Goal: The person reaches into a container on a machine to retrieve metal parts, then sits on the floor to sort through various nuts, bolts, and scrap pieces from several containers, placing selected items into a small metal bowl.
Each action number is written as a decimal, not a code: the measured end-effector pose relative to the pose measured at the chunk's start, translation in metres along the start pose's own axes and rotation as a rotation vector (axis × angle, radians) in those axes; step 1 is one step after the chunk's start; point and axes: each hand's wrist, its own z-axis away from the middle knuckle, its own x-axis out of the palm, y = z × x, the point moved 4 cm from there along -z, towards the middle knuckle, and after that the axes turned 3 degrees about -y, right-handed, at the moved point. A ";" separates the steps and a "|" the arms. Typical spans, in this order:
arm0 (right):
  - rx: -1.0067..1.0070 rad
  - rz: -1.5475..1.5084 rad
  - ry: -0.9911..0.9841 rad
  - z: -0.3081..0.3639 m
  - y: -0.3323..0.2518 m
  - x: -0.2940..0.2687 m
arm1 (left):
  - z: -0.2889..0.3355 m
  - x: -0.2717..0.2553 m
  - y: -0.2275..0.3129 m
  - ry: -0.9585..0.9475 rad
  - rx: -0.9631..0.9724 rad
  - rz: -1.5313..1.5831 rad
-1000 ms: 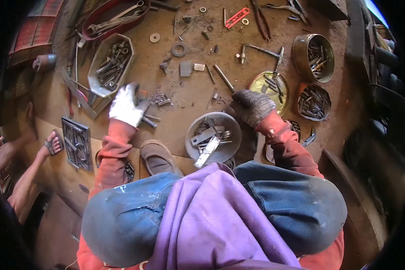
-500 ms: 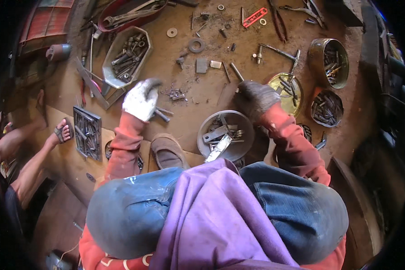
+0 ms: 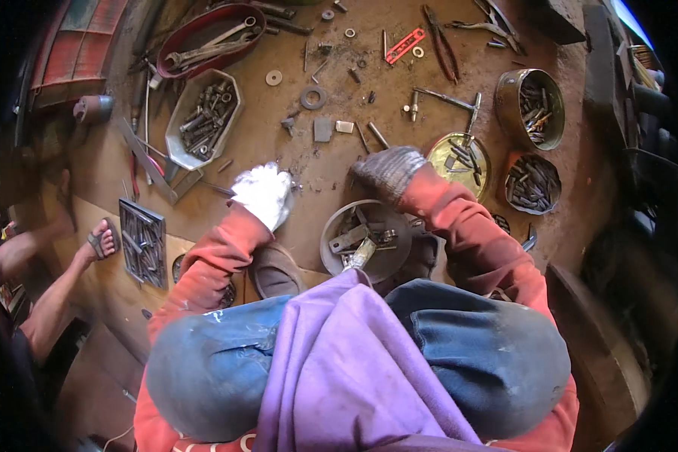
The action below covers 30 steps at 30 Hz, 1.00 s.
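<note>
My left hand (image 3: 264,197), in a white glove, is down at the small heap of metal pieces on the ground and covers most of it. One small piece (image 3: 297,186) shows beside the glove; the glare and the angle hide the fingertips. My right hand (image 3: 388,173), in a dark grey glove, is curled low over the ground. Whatever its fingers may hold is hidden. Between my hands and nearer to me stands a round metal bowl (image 3: 328,260) with metal plates and fittings inside. Right of my right hand lies a yellow round lid (image 3: 443,151) with several dark metal pins.
An octagonal tray (image 3: 175,148) of bolts and a red tray (image 3: 166,66) of wrenches stand left. Two tins, one tall (image 3: 508,113) and one low (image 3: 514,202), hold metal pieces. Pliers (image 3: 446,56), a T-handle tool (image 3: 459,102) and washers (image 3: 313,98) lie ahead. Another person's foot (image 3: 102,239) is left.
My left hand has moved right and down onto the small heap. My right hand has shifted left and its fingers have come lower. The whole view has shifted slightly.
</note>
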 end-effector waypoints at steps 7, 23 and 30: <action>0.047 0.091 -0.103 0.004 -0.002 0.000 | 0.003 0.000 -0.007 -0.065 -0.018 0.058; 0.536 -0.134 0.083 0.080 0.023 -0.017 | 0.022 -0.029 -0.005 0.141 -0.175 0.394; 0.177 0.100 -0.085 0.006 0.009 -0.001 | 0.017 -0.043 0.101 -0.211 0.566 0.468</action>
